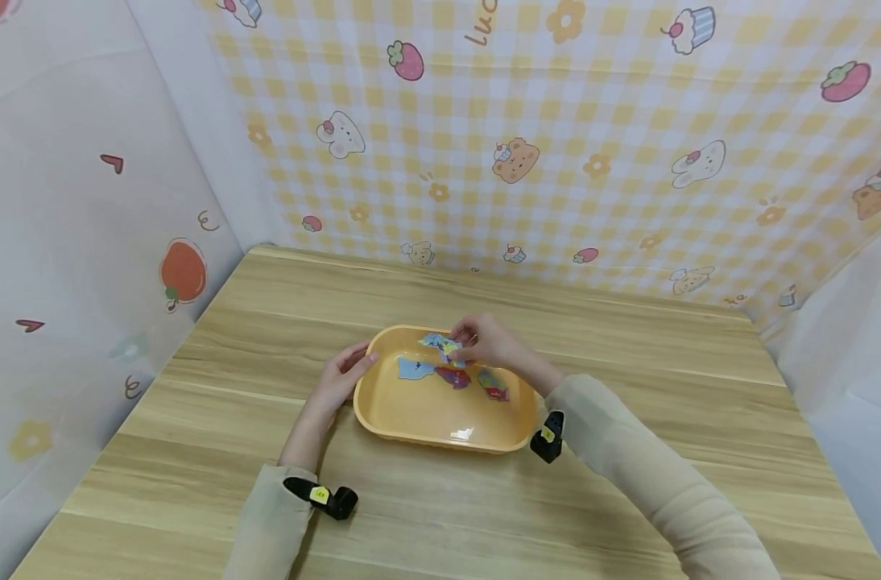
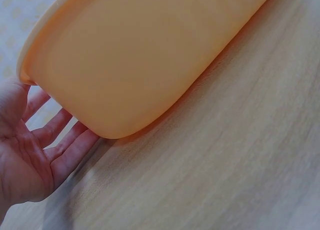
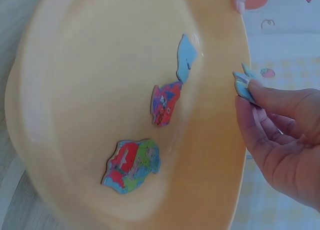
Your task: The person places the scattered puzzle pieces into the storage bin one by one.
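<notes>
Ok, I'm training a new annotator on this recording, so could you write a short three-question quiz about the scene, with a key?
1. True or false: the left hand touches the yellow-orange plastic tray.
2. Multiple choice: what does the right hand pinch? a) a spoon; b) at least one printed puzzle piece; c) a pencil.
3. Fill in the colour: in the head view, the leftmost piece lying in the tray is mostly light ____.

Key: 1. true; 2. b; 3. blue.
</notes>
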{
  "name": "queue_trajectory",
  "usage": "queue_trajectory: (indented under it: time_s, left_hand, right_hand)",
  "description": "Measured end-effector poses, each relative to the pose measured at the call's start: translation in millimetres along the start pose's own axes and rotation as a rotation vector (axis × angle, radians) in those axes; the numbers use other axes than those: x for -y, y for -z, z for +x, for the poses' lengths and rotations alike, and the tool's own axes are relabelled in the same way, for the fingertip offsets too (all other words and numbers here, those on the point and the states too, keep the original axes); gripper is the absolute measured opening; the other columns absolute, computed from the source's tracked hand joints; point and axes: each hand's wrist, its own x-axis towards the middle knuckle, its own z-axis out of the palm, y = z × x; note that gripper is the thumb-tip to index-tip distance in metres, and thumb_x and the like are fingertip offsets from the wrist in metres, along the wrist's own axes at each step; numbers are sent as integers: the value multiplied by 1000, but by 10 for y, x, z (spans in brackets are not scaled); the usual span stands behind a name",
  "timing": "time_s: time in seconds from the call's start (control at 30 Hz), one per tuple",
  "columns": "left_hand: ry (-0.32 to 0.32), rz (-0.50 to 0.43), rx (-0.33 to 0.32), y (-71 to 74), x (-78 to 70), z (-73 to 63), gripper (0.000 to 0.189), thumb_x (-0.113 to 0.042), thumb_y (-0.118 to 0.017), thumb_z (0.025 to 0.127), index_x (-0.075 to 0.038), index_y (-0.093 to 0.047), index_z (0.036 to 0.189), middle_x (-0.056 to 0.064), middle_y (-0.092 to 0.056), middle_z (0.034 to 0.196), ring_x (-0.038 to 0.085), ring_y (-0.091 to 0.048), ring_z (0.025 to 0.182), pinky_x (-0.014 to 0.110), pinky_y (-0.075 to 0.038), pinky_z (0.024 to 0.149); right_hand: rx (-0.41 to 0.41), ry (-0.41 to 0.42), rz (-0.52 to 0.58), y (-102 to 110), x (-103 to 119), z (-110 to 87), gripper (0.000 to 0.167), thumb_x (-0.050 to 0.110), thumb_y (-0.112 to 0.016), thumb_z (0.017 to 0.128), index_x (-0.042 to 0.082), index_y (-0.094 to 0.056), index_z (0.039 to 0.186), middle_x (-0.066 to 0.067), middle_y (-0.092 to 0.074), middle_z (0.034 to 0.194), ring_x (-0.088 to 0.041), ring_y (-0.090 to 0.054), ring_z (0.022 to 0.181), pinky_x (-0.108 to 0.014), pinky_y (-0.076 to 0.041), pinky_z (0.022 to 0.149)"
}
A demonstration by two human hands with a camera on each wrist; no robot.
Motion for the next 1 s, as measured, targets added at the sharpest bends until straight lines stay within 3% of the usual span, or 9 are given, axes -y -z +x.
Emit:
queue_trajectory:
  time_s: [0.13,0.37,0.6,0.73,0.87,1.0]
  left_hand:
    - [10,-1,-1,6,6,2,57,-40,-55,90,-12,-40,137,15,-45,135,21,-55,106,26,-54,78]
    - [15,-5,5,17,17,-9,56,-37,-54,91,-11,-39,138,18,-43,136,24,-56,106,26,-54,78]
    - [11,-4,-11,3,4,0,54,-35,-55,91,-10,-40,137,18,-45,135,17,-58,99,26,-55,75]
    - [4,-13,-18,2,7,6,51,-32,-54,91,-10,-41,136,19,-47,132,10,-58,92,24,-55,73]
    - [-1,-18,-11,7,22,12,52,-33,-54,91,-10,-41,136,18,-47,131,9,-58,91,25,-55,74]
    - [-1,-10,-12,2,29,16,54,-36,-54,91,-10,-41,136,17,-46,134,11,-57,96,23,-54,76]
  right_hand:
    - [58,-1,-29,-48,43,19,25,4,-68,80,-6,-60,101,-15,-62,87,-15,-58,71,-34,-57,67]
    - [98,67,-183,-114,125,54,21,6,-70,78,-3,-63,96,-13,-64,86,-17,-59,78,-23,-53,71]
    - [145,76,-205,-186,173,96,19,4,-69,78,-3,-64,96,-13,-64,86,-18,-60,79,-23,-53,73]
    - [230,35,-186,-237,213,113,19,2,-66,81,-3,-62,99,-13,-63,89,-18,-60,71,-22,-51,60]
    - [303,-36,-145,-295,260,136,20,-1,-62,83,-2,-60,103,-12,-62,90,-18,-55,56,-24,-41,44]
    - [336,-69,-168,-335,279,162,19,-3,-61,84,0,-59,103,-9,-60,87,-16,-50,50,-24,-37,41]
